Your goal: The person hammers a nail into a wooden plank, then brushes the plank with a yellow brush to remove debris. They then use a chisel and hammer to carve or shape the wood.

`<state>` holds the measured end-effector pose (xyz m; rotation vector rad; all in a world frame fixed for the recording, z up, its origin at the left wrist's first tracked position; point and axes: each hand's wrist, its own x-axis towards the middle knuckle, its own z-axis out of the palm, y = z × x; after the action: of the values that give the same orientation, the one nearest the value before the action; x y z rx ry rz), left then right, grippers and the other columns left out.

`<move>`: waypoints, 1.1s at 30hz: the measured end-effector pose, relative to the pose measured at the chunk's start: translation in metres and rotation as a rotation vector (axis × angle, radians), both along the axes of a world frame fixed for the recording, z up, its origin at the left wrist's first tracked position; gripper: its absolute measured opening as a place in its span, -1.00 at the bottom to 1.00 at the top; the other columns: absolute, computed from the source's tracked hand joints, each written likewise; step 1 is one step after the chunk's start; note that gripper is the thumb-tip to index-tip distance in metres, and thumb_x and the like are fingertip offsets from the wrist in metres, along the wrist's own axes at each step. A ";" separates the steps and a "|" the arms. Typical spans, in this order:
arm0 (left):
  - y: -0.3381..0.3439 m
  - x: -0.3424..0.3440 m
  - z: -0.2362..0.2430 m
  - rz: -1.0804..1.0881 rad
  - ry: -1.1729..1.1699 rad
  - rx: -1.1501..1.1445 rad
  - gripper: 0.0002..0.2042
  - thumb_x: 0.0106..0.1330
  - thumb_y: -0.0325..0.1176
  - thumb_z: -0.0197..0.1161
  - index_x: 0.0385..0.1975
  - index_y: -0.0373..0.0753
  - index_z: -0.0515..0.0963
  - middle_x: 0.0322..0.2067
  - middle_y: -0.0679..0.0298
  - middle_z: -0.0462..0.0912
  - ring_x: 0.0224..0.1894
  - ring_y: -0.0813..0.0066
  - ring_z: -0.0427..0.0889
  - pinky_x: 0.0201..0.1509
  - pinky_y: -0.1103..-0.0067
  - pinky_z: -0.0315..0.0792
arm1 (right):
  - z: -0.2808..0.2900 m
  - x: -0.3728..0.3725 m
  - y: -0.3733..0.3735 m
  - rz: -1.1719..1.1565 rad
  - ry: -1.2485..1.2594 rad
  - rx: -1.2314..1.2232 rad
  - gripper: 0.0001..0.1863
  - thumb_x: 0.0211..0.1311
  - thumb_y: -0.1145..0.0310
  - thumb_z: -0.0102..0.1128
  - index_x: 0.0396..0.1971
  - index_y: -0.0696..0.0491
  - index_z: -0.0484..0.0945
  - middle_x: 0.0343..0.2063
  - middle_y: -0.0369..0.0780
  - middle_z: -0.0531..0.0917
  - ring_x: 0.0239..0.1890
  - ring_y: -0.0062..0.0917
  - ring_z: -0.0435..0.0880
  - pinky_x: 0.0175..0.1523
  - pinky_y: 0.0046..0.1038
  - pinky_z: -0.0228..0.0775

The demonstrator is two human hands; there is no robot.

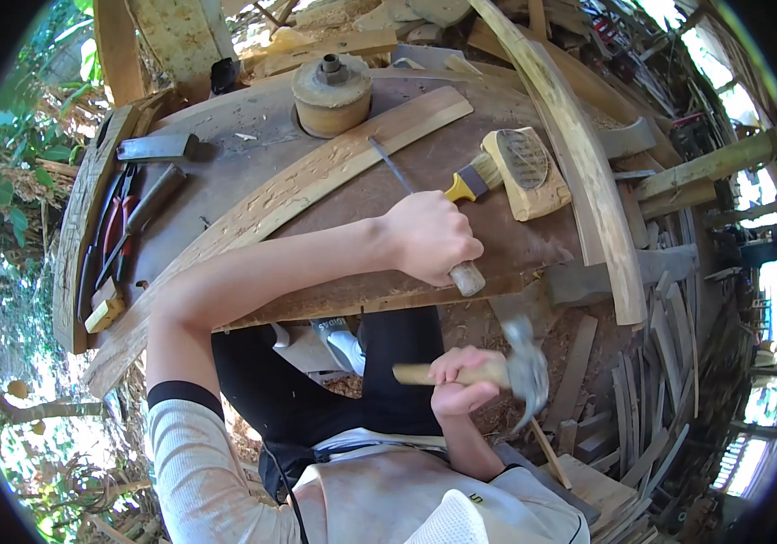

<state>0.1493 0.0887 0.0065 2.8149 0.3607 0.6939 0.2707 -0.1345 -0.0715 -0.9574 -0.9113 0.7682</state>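
Observation:
My left hand (pixel 429 238) is closed around a chisel (pixel 467 278), whose wooden handle end sticks out below the fist. The thin metal blade points away, its tip on the long carved board (pixel 316 174). Rows of gouged marks run along that board, which lies slantwise across the table. In my right hand (pixel 466 379) is a claw hammer (pixel 526 372), gripped by its wooden handle in front of my body, with the head to the right and slightly blurred. The hammer is apart from the chisel. Beyond my left fist lies a yellow-handled brush (pixel 468 184).
The brown worktable (pixel 352 240) also bears a wooden block (pixel 526 172), a round pot-like object (pixel 332 95), a metal block (pixel 157 148), and pliers (pixel 116 222) beside other hand tools at left. A long curved timber (pixel 579 150) crosses the right side. Wood offcuts (pixel 651 381) are piled at right.

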 end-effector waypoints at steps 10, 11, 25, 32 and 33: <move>0.001 0.000 -0.001 -0.002 0.016 0.030 -0.75 -0.11 -0.22 0.42 -0.64 -0.11 0.43 -0.67 0.29 0.56 -0.55 0.14 0.64 -0.50 0.24 0.48 | -0.016 0.018 0.007 0.097 -0.150 -0.071 -0.28 0.40 -0.49 -0.18 -0.22 0.00 0.27 -0.68 -0.31 0.31 -0.76 -0.62 0.26 -0.67 -0.55 0.21; 0.002 -0.001 -0.004 -0.007 0.003 0.037 -0.74 -0.12 -0.22 0.42 -0.64 -0.11 0.43 -0.67 0.29 0.56 -0.55 0.14 0.64 -0.50 0.24 0.48 | -0.012 0.014 0.005 0.031 -0.132 -0.054 -0.28 0.40 -0.50 -0.18 -0.23 -0.01 0.27 -0.68 -0.31 0.31 -0.76 -0.61 0.26 -0.67 -0.55 0.21; -0.002 -0.005 -0.017 -0.018 -0.043 0.115 -0.75 -0.12 -0.21 0.42 -0.60 -0.12 0.46 -0.65 0.32 0.57 -0.55 0.24 0.67 -0.52 0.31 0.51 | -0.003 0.023 0.013 0.067 -0.046 -0.158 -0.34 0.49 -0.36 -0.12 -0.23 0.07 0.32 -0.65 -0.30 0.33 -0.73 -0.63 0.28 -0.64 -0.57 0.21; -0.001 -0.002 -0.020 -0.048 -0.063 0.157 -0.71 -0.16 -0.18 0.44 -0.61 -0.10 0.42 -0.66 0.34 0.52 -0.57 0.26 0.64 -0.52 0.34 0.50 | -0.021 0.008 0.002 -0.016 0.039 0.104 -0.26 0.42 -0.47 -0.14 -0.23 0.05 0.31 -0.66 -0.32 0.35 -0.75 -0.63 0.29 -0.66 -0.55 0.21; -0.001 -0.003 -0.020 -0.046 -0.054 0.154 -0.70 -0.17 -0.18 0.45 -0.61 -0.10 0.42 -0.67 0.34 0.51 -0.58 0.26 0.63 -0.52 0.34 0.50 | -0.022 0.017 0.001 0.117 0.009 0.042 -0.26 0.40 -0.49 -0.15 -0.23 0.03 0.30 -0.66 -0.32 0.35 -0.75 -0.63 0.29 -0.66 -0.55 0.20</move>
<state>0.1467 0.0880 -0.0132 2.9305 0.2420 0.8194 0.2881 -0.1337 -0.0935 -0.8685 -0.9790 0.8486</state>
